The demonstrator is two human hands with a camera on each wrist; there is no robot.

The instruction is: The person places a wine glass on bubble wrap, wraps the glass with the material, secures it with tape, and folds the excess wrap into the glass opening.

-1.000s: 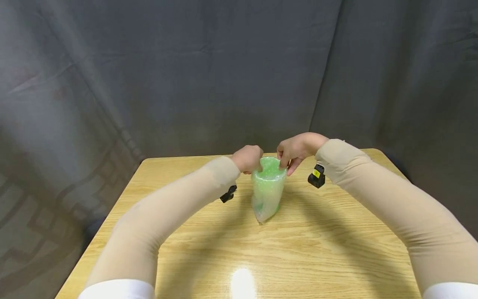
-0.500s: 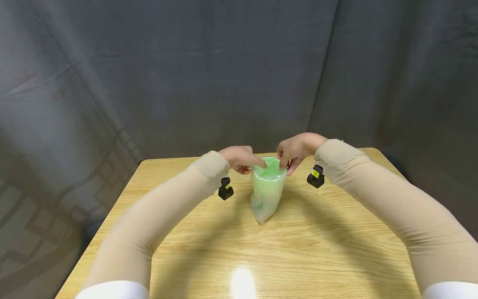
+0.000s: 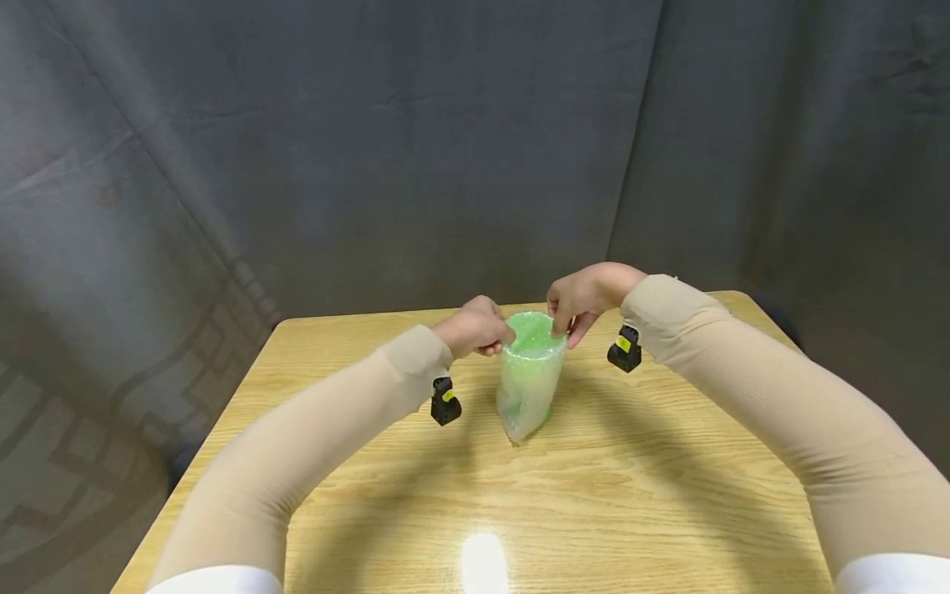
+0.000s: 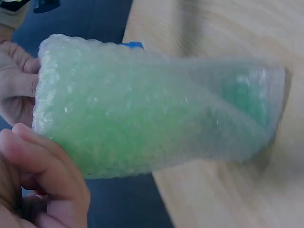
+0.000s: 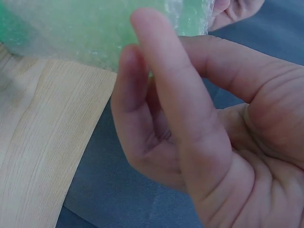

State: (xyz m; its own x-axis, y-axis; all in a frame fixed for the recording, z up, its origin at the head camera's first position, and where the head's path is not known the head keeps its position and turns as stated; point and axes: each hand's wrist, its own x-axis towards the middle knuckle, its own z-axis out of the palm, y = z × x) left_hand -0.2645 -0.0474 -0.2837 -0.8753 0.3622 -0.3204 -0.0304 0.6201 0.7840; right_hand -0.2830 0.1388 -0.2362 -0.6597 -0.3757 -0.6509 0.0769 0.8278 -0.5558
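A bubble wrap bag [image 3: 529, 379], pale green and see-through, stands on the table with its round mouth open upward. A darker green patch shows low inside the bag [image 4: 166, 104] in the left wrist view. At the left of the rim, my left hand [image 3: 477, 326] pinches the edge, thumb at the mouth and fingers curled outside. My right hand [image 3: 594, 295] grips the opposite side of the rim, its thumb dipping into the mouth. Seen from the right wrist, the right hand's index finger [image 5: 166, 71] lies along the outside of the bubble wrap.
The light wood table [image 3: 594, 487] has a bright light reflection near its front. Behind it hangs a dark grey curtain [image 3: 445, 165]. Both forearms wear beige sleeves, with a small black camera [image 3: 445, 402] under the left wrist and another black camera [image 3: 625, 349] under the right.
My left hand shifted left off the rim, reached its thumb across the mouth, then drew back to pinch the left edge. The right hand keeps its hold; the bag barely moved.
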